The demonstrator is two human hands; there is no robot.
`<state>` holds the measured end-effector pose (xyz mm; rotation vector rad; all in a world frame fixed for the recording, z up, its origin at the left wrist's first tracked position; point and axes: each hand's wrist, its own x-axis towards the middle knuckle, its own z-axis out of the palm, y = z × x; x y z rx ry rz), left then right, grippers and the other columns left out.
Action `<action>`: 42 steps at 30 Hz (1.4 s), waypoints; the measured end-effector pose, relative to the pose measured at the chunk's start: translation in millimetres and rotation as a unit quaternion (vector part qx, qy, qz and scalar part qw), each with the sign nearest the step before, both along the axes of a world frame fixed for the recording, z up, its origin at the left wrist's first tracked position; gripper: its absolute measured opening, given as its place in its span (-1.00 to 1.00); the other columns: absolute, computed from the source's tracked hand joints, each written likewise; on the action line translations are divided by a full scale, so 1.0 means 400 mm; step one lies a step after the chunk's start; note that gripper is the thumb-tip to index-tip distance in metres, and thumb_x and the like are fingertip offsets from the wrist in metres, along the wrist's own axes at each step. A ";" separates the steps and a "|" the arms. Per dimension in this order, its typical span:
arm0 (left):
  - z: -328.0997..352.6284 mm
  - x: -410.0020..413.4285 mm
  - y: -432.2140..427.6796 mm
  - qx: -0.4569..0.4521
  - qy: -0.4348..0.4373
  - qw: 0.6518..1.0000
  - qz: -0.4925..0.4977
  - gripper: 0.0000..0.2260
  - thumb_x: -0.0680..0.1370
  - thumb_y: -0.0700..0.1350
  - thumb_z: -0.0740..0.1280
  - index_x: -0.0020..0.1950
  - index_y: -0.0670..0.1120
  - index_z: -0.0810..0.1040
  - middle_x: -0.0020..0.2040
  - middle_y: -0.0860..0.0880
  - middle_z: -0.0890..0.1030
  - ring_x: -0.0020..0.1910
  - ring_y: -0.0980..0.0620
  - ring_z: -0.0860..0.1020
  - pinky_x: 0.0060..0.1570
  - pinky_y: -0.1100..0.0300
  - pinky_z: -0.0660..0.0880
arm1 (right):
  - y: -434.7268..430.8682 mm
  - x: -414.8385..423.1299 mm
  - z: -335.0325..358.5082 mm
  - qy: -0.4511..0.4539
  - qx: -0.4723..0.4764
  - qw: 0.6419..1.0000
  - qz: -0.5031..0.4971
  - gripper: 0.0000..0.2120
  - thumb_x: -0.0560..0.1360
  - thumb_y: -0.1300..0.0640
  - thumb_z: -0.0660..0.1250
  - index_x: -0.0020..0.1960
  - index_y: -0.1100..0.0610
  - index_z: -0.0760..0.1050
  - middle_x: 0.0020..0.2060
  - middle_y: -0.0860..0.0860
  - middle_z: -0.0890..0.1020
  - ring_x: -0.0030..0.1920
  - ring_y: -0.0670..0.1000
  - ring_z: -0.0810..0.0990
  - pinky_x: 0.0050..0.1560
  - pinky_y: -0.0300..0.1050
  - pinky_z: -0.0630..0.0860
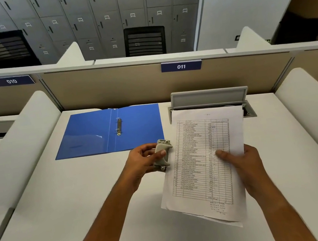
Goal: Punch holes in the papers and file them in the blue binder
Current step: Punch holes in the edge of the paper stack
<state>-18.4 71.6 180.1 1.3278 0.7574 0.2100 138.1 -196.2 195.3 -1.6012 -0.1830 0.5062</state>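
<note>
Papers (206, 162) hung above the desk (85, 211), pinched in my right hand (241, 167); my left hand (145, 160) gripped the punch (163, 153) on their left edge. Punching seemed underway; next needed a squeeze. The binder (87, 133) lay open, far left.

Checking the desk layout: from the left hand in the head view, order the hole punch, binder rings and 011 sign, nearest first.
1. Hole punch, held in the left hand.
2. Binder rings, up the desk in the open binder.
3. 011 sign, on the back partition.
</note>
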 end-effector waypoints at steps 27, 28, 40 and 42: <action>0.017 0.007 -0.030 0.047 0.011 0.999 0.014 -0.41 0.31 0.09 0.63 0.29 -0.03 0.62 0.14 -0.04 0.71 0.10 -0.08 0.73 0.03 -0.10 0.72 | 0.010 -0.008 -0.001 0.001 -0.004 1.000 -0.001 -0.68 0.50 0.18 0.60 0.23 0.11 0.69 0.05 0.04 0.82 -0.01 0.16 0.82 0.09 0.31 0.73; 0.018 0.007 -0.030 0.039 0.007 0.999 0.013 -0.39 0.30 0.10 0.63 0.30 -0.04 0.62 0.15 -0.05 0.72 0.11 -0.09 0.73 0.05 -0.12 0.71 | 0.011 -0.008 -0.002 0.005 0.001 1.000 -0.002 -0.67 0.50 0.19 0.60 0.24 0.12 0.69 0.05 0.04 0.82 -0.01 0.16 0.82 0.09 0.32 0.73; 0.018 0.004 -0.021 -0.066 -0.017 0.998 0.000 -0.55 0.47 0.00 0.55 0.30 -0.14 0.62 0.15 -0.16 0.74 0.07 -0.17 0.75 0.03 -0.05 0.72 | 0.024 0.003 0.002 0.036 0.033 0.998 0.032 -0.62 0.55 0.14 0.55 0.34 0.09 0.64 0.14 0.06 0.80 0.09 0.16 0.80 0.14 0.27 0.72; 0.018 0.003 -0.021 -0.089 -0.021 0.996 0.004 -0.58 0.51 -0.02 0.53 0.30 -0.17 0.61 0.12 -0.19 0.74 0.02 -0.19 0.76 -0.07 0.03 0.72 | 0.023 0.007 0.012 0.058 0.047 0.996 0.051 -0.65 0.60 0.12 0.49 0.37 0.08 0.62 0.16 0.06 0.79 0.12 0.14 0.80 0.12 0.17 0.73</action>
